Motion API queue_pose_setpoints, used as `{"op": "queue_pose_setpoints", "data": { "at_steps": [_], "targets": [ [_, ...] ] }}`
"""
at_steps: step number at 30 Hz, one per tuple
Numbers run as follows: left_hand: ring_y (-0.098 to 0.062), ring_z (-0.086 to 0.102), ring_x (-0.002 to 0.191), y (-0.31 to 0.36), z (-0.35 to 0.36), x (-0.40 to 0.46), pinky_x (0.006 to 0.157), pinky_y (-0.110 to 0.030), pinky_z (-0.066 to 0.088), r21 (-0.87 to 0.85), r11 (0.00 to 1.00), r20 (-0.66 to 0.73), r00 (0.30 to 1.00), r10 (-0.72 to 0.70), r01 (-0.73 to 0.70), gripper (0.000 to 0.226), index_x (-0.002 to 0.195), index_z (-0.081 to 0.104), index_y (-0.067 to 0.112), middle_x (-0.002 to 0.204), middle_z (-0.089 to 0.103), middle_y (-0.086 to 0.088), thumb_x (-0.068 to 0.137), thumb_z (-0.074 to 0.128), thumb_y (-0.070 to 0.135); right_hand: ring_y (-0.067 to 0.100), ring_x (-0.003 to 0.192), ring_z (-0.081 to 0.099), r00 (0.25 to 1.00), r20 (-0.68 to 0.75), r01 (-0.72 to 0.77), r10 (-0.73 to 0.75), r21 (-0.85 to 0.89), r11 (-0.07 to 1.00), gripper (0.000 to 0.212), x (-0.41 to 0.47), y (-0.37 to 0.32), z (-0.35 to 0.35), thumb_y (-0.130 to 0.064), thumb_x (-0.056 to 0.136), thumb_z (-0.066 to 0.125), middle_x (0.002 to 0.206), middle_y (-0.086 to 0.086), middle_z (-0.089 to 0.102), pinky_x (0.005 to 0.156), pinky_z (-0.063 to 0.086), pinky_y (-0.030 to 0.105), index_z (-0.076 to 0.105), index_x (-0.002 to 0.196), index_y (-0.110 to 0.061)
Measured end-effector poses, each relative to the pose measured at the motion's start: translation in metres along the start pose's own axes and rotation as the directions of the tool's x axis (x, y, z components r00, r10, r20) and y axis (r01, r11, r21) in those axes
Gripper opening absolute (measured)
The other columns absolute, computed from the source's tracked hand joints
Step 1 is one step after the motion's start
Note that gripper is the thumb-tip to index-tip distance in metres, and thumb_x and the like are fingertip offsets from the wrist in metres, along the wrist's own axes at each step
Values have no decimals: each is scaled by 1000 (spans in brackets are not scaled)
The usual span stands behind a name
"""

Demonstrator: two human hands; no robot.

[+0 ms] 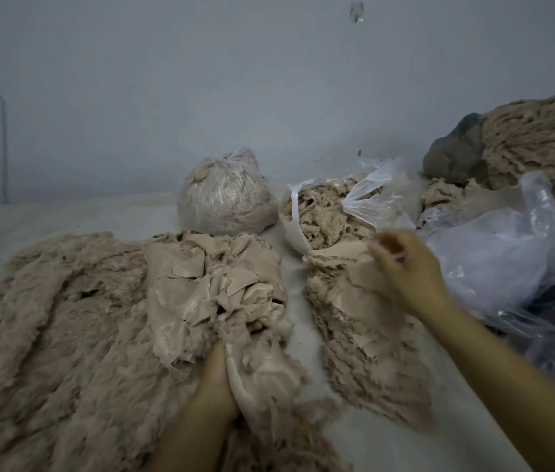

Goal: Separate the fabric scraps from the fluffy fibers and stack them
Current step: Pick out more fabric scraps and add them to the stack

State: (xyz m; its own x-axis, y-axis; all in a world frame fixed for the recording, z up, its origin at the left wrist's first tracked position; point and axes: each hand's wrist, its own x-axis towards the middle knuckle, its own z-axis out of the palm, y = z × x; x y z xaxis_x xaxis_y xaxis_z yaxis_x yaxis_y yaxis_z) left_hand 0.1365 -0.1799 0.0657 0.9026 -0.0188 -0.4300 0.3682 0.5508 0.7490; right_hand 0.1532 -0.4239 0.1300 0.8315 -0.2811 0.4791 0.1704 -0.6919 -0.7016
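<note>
- Left hand (216, 379) buried in the near edge of the mixed heap (208, 294), fingers largely hidden under cloth but apparently curled round a bunch of fabric scraps; grip seemingly meant to pin the bunch while scraps are pulled free
- Right hand (405, 264) raised over the far end of the stack of scraps (354, 321), fingers curled, pinching the edge of a flat scrap (344, 250); image blurred there, exact pinch not clear
- Stack lying just right of the heap, apart from it across a bare strip of the pale surface (300, 338); gap likely kept so sorted pieces do not mix back in
- Fluffy fibers (65, 318) spread wide to the left of the heap, away from the stack
- Behind: tied clear bag (225, 199) full of fibre; open clear bag (323, 212) with more, mouth toward the stack, probably for easy reach
- Loose plastic sheeting (500, 260) and a further fibre mound (541, 144) at far right
- Judgement: sorting well under way, much of the heap not yet sorted
</note>
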Motion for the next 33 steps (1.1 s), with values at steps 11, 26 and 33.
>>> {"op": "queue_pose_setpoints", "data": {
  "at_steps": [11, 26, 33],
  "targets": [
    [-29, 66, 90, -15, 20, 7, 78, -41, 55, -340, 939, 159, 980, 119, -59, 28, 104, 65, 1, 98, 69, -17, 92, 47, 17, 10, 51, 46, 588, 682, -809, 434, 500, 310, 38, -117, -16, 77, -51, 81, 62, 56, -2, 49, 55, 35, 23, 56, 66, -16],
    [-30, 70, 93, -18, 21, -13, 79, -35, 58, 276, 960, 264, 956, -129, 53, 43, 105, 70, -1, 103, 71, -20, 73, 70, 28, 5, 82, 65, 901, 371, -404, 226, 527, 748, 34, -117, -14, 72, -13, 71, 83, 89, -2, 69, 70, 51, 19, 65, 96, -27],
    [-32, 71, 86, -17, 27, -9, 72, -39, 59, 139, 990, 174, 984, -35, 11, 34, 100, 69, -5, 95, 72, -22, 79, 68, 22, 34, 88, 69, 650, 668, -759, 363, 551, 347, 40, -123, -2, 63, -34, 75, 74, 95, 24, 71, 83, 55, 39, 73, 91, 3]
  ]
}}
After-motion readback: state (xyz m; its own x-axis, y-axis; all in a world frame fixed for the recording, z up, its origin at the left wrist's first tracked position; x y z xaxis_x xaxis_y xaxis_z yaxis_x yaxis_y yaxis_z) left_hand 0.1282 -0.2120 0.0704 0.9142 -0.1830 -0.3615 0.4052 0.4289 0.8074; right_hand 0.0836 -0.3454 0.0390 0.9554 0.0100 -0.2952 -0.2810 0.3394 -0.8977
